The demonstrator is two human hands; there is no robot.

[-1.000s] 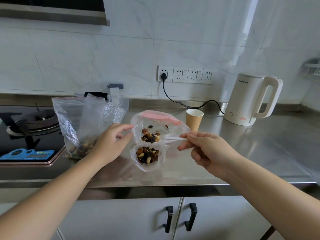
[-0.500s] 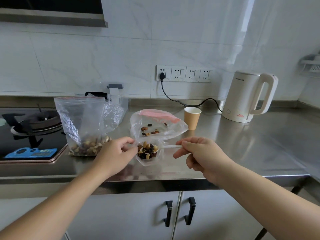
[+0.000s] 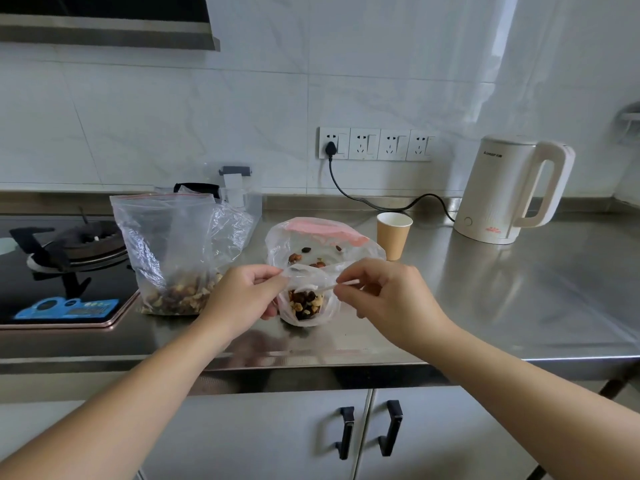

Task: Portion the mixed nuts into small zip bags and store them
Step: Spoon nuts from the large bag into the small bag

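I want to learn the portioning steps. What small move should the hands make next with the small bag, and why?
Probably draw the spoon out and press the small bag shut: it already holds nuts, the left hand pinches its rim, and the right hand pinches the spoon at its mouth.

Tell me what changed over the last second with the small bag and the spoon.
The spoon, heaped with nuts above the small zip bag a second ago, has gone down into it, its load emptied inside. The left hand still pinches the bag's rim; the right hand still pinches the spoon's handle. The big nut bag, pink-sealed bag, paper cup and kettle stayed put.
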